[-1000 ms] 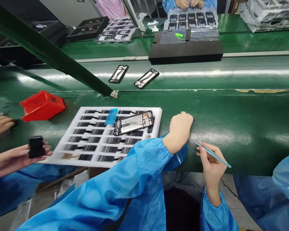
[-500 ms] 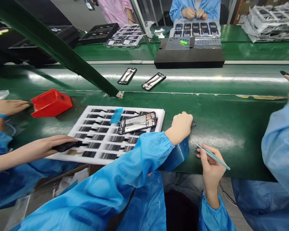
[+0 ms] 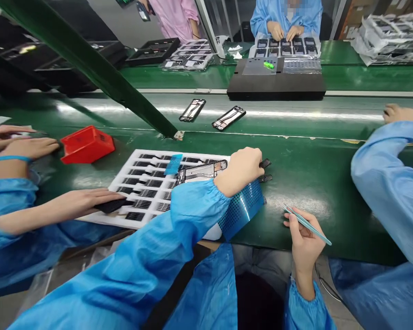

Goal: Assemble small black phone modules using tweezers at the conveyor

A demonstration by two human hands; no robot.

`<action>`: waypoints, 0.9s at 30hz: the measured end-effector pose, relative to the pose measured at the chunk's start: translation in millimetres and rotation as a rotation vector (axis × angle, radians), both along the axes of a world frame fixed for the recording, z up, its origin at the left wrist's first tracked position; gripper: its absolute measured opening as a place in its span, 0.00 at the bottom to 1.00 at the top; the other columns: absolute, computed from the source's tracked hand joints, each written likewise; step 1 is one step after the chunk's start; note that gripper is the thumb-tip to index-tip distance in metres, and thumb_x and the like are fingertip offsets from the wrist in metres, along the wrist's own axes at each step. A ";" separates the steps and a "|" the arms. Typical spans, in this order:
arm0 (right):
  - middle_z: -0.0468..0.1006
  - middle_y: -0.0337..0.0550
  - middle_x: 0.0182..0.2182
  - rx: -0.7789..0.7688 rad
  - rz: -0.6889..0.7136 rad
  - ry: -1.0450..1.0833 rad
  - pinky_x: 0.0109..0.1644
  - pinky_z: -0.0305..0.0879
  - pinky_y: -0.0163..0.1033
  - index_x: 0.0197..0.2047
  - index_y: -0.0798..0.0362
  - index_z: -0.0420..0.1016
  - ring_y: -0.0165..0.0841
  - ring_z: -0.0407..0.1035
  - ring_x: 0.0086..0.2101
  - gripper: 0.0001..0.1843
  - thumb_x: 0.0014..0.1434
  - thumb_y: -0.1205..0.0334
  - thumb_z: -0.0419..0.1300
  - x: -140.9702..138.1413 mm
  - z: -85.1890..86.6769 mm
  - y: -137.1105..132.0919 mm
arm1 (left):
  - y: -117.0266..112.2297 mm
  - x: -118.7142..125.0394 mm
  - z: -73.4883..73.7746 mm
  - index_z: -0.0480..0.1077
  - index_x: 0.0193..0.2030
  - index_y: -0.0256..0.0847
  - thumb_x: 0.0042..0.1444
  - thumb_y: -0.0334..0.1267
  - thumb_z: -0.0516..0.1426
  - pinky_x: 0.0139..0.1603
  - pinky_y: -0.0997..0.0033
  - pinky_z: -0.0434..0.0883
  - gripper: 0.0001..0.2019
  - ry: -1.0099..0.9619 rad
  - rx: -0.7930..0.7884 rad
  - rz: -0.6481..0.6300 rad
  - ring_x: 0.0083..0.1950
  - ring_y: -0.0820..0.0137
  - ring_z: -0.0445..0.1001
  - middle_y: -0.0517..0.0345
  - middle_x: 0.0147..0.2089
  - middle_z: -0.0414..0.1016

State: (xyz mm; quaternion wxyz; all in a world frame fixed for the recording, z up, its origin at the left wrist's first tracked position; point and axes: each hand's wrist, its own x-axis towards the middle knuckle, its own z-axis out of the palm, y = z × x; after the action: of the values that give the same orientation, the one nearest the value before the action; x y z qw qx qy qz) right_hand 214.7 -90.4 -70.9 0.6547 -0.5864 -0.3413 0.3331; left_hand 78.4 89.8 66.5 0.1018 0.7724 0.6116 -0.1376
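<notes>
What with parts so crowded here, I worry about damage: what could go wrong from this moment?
1. The left hand seems to pinch a small black flex part while its sleeve lies across the white foam tray and black phone frame; it might drag them.
2. The blue perforated film strip under that wrist could crease.
3. A co-worker's hand rests on the same tray; a nudge may scatter its black flex cables.

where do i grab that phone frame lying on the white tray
Pinch the phone frame across its two long edges, at the exposed left half, coming down from above. It lies flat and thin on the foam tray, and the left hand crowds its right end. The right hand holds tweezers.
</notes>
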 end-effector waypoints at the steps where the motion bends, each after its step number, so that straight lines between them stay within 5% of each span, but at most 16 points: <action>1: 0.90 0.50 0.43 0.000 -0.002 0.005 0.38 0.91 0.43 0.47 0.53 0.89 0.42 0.89 0.38 0.11 0.67 0.54 0.74 0.1 0.0 0.0 | -0.1 -1.7 -3.1 0.81 0.53 0.35 0.73 0.34 0.63 0.58 0.55 0.81 0.08 0.013 -0.006 -0.002 0.56 0.54 0.85 0.44 0.53 0.85; 9: 0.90 0.50 0.43 0.002 -0.005 -0.001 0.39 0.91 0.44 0.47 0.53 0.89 0.42 0.89 0.39 0.11 0.67 0.55 0.75 1.4 -0.7 -0.4 | -8.9 0.5 -34.8 0.78 0.61 0.38 0.74 0.44 0.66 0.64 0.46 0.82 0.15 0.010 -0.062 -0.078 0.61 0.56 0.82 0.47 0.63 0.81; 14: 0.90 0.50 0.43 -0.006 -0.012 -0.022 0.38 0.90 0.45 0.46 0.54 0.88 0.43 0.88 0.38 0.12 0.67 0.54 0.75 4.2 0.4 -0.6 | -15.4 -18.8 -15.6 0.79 0.58 0.34 0.68 0.37 0.71 0.60 0.54 0.80 0.16 -0.113 -0.011 -0.049 0.59 0.52 0.84 0.42 0.58 0.83; 18: 0.89 0.50 0.39 -0.022 -0.051 -0.026 0.37 0.89 0.44 0.45 0.56 0.87 0.42 0.88 0.36 0.14 0.66 0.53 0.76 0.6 8.8 0.8 | -57.0 -45.5 0.5 0.78 0.59 0.41 0.75 0.39 0.65 0.58 0.65 0.78 0.10 -0.313 0.112 0.000 0.58 0.61 0.84 0.52 0.56 0.85; 22: 0.89 0.48 0.40 0.035 -0.147 -0.038 0.41 0.88 0.45 0.46 0.57 0.86 0.43 0.88 0.39 0.15 0.66 0.53 0.75 -25.6 30.2 6.6 | -114.6 -50.2 -25.6 0.80 0.46 0.42 0.75 0.33 0.64 0.46 0.69 0.77 0.04 -1.010 0.549 0.014 0.43 0.67 0.84 0.58 0.42 0.85; 27: 0.90 0.49 0.42 0.139 -0.053 -0.229 0.48 0.87 0.48 0.44 0.55 0.87 0.42 0.88 0.40 0.11 0.67 0.56 0.75 -65.3 51.8 16.0 | -151.9 -39.2 -62.7 0.81 0.45 0.42 0.78 0.40 0.62 0.42 0.69 0.80 0.09 -1.189 0.742 0.102 0.40 0.68 0.83 0.55 0.40 0.85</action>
State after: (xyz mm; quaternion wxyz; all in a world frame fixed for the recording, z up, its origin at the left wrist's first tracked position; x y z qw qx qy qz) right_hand 149.5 -74.3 -19.1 0.6592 -0.5826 -0.4203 0.2221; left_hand 39.2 -62.1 3.8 0.1551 0.6707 0.4944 0.5307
